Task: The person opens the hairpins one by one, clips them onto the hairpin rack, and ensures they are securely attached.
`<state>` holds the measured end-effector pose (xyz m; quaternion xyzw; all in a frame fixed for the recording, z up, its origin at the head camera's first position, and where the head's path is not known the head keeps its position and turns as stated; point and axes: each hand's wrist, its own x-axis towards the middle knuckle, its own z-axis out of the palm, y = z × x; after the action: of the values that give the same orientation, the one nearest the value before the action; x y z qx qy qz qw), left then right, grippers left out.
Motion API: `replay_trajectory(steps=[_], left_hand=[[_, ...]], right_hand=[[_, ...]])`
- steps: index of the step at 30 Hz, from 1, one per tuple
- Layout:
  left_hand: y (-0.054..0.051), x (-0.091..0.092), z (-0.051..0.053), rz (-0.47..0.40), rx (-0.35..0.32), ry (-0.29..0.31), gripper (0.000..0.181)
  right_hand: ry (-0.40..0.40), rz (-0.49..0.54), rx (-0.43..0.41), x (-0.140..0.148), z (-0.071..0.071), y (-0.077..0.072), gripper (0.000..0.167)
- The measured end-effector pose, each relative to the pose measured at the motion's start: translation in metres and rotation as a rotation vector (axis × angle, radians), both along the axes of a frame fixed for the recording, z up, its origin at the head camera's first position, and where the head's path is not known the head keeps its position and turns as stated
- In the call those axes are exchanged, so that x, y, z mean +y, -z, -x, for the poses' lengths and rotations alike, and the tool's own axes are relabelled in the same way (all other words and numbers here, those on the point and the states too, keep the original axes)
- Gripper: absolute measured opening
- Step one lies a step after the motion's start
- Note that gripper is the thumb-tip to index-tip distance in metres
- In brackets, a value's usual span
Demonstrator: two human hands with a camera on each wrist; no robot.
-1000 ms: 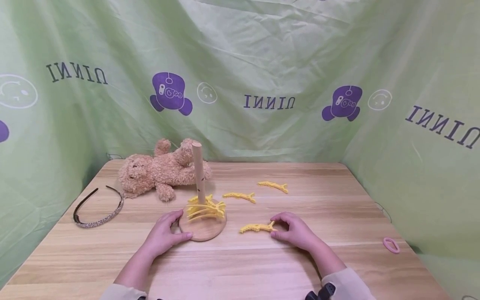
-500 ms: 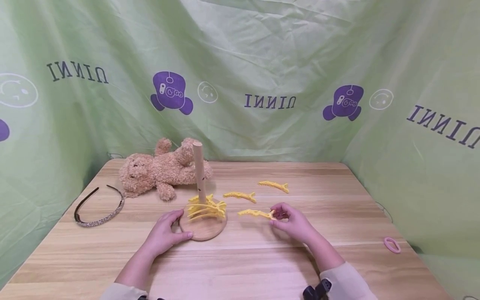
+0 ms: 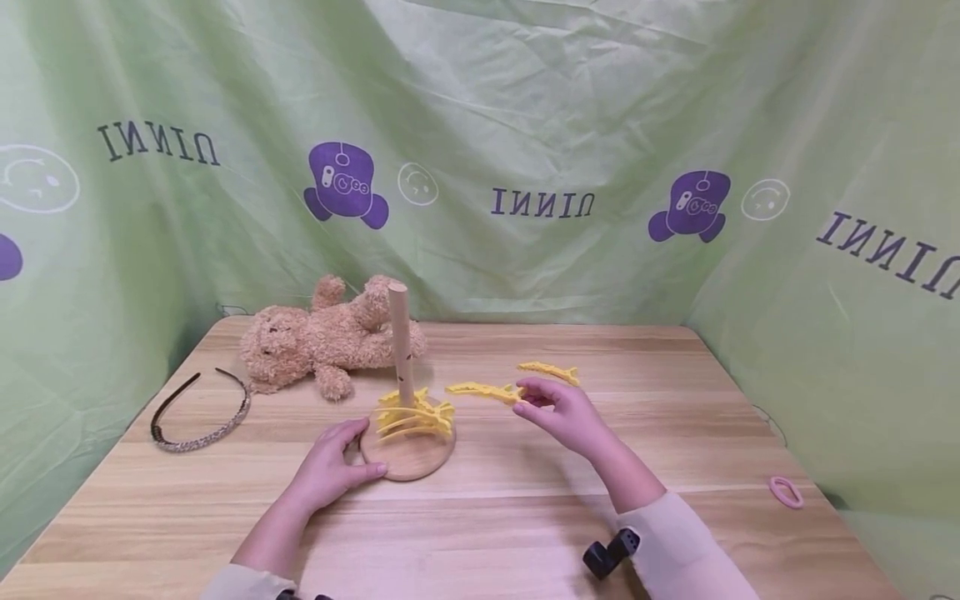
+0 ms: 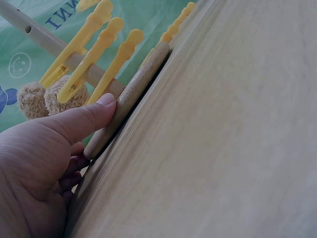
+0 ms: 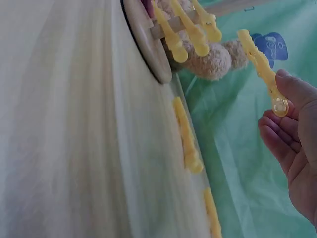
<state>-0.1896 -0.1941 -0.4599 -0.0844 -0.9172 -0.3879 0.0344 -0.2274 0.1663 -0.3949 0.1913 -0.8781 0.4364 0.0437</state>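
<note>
The right hand (image 3: 562, 414) pinches one end of a long, slim, yellow plastic hair clip (image 5: 261, 69) between thumb and fingertips, the other fingers loosely bent; the clip is held clear of the table, its free end pointing toward the wooden post. The left hand (image 3: 330, 468) grips the rim of a flat, round, pale wooden base (image 3: 405, 462), thumb on the near edge and fingers curled at the side. From this base rises an upright, round wooden post (image 3: 401, 333), and several yellow clips (image 3: 416, 423) sit crosswise about its foot; the right wrist view shows three of them side by side. Two more yellow hair clips lie on the light wood-grain table (image 3: 480, 533): the nearer loose clip (image 5: 188, 139), which lines up with the held one in the head view, and the farther loose clip (image 3: 549, 372), just beyond the right hand. Behind the post lies a curly, tan plush bear (image 3: 330, 337), head to the left. In front of its head rests a black headband with a speckled, glittery band (image 3: 201, 442). Near the table's right edge lies a small pink ring (image 3: 793, 505). Green cloth (image 3: 540, 275) printed with purple figures and lettering surrounds the table.
</note>
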Motion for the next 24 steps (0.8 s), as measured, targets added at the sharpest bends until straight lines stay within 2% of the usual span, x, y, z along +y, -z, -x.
replay_trajectory(steps=[7, 18, 24], left_hand=[[0.001, 0.0, 0.001, -0.002, -0.005, 0.0, 0.088], [0.001, -0.001, 0.001, 0.004, -0.021, 0.002, 0.089], [0.002, -0.001, 0.001, 0.008, -0.013, 0.005, 0.089]], right_hand=[[-0.03, -0.052, 0.06, -0.027, 0.007, -0.014, 0.034], [-0.102, -0.082, 0.055, -0.071, 0.023, -0.02, 0.031], [-0.143, -0.075, 0.031, -0.087, 0.024, -0.021, 0.028]])
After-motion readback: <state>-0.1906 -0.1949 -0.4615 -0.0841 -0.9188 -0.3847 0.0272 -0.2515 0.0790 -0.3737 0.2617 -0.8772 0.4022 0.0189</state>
